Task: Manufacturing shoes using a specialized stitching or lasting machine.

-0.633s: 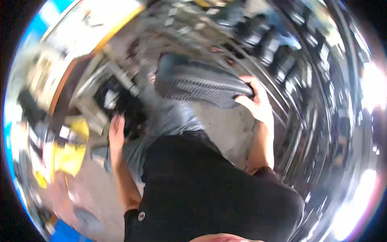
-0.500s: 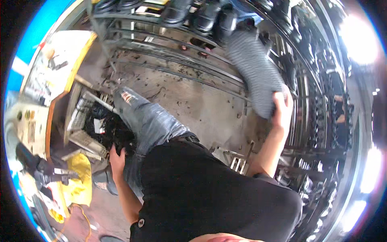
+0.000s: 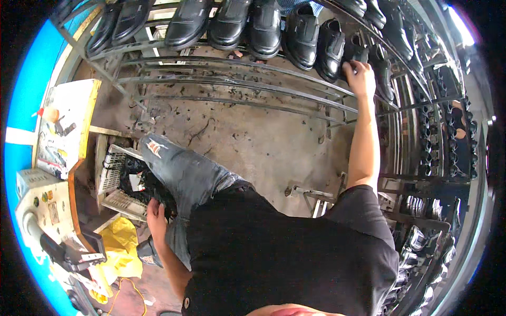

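My right hand [image 3: 361,80] is stretched out to the rack, its fingers closed on the near end of a black leather shoe [image 3: 357,50]. The shoe stands in the row at the rack's far right corner, partly hidden by the hand. Another black shoe [image 3: 330,50] is just left of it, and one more [image 3: 383,73] is to its right. My left hand [image 3: 156,217] hangs low beside a white plastic crate [image 3: 112,169], fingers loosely extended with nothing visible in them. Dark material [image 3: 153,181] fills that crate; its kind is hard to make out.
A metal rack [image 3: 226,81] with bare lower rails spans the far side, with several black shoes along its top. More shoe racks [image 3: 427,142] line the right. At left are a workbench [image 3: 84,121] with tools and a yellow bag [image 3: 122,245]. A small metal frame [image 3: 316,197] stands near my right side.
My right hand has moved away from me and carried the shoe onto the rack; its grey ribbed sole, facing up before, no longer shows. My left hand stays by the crate.
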The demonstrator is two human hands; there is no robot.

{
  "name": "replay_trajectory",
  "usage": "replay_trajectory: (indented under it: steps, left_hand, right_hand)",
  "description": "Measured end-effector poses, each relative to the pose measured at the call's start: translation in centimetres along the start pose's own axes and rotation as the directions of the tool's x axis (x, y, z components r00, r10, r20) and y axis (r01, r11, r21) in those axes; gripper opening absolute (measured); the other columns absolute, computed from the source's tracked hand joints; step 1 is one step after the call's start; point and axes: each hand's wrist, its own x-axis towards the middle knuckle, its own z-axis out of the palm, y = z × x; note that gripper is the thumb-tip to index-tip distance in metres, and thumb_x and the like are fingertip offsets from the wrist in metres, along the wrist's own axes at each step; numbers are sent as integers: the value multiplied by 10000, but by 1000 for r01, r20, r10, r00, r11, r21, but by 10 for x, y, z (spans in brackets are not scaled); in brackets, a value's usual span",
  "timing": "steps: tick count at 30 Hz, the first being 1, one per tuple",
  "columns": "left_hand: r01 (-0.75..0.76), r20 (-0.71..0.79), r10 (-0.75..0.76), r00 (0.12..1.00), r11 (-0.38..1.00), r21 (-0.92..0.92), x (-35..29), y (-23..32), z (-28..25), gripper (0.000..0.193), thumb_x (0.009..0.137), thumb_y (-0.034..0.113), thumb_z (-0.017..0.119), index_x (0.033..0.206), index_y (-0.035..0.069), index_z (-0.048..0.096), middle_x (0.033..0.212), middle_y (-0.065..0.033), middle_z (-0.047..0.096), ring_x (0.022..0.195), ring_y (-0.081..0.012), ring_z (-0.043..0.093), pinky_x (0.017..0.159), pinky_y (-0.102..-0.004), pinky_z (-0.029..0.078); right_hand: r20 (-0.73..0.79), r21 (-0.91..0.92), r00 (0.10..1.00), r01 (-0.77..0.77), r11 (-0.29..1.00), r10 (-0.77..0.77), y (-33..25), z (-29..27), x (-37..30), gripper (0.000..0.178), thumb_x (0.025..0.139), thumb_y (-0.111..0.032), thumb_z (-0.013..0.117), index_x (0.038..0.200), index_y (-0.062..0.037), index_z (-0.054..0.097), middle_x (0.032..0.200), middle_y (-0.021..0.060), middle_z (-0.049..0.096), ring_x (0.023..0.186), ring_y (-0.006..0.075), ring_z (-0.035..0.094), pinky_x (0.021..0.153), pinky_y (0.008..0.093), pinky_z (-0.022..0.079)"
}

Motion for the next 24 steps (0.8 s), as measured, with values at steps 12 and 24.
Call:
replay_trajectory:
  steps: [12, 24]
  left_hand:
    - [88, 39, -93, 995, 989, 122, 12, 39, 4, 446, 1005, 82, 617, 1416, -43, 495, 1343, -193, 603, 1225, -242, 585, 1067, -352, 457]
    - [12, 57, -2, 998, 985, -173, 27, 46, 9, 457, 994, 53, 625, 1429, -15, 502, 1403, -167, 580, 1274, -246, 579, 1100, -362, 442]
  right_hand:
    - [-6, -609, 949, -253, 751, 315, 210, 51, -57, 498, 883, -191, 691, 1341, -109, 514, 1222, 132, 616, 1139, 345, 629, 943, 463, 532]
    - [298, 462, 300, -876, 138, 906, 27, 92, -312, 520, 793, -187, 832, 1113, 106, 546, 1071, 209, 652, 923, 279, 678, 715, 453, 606]
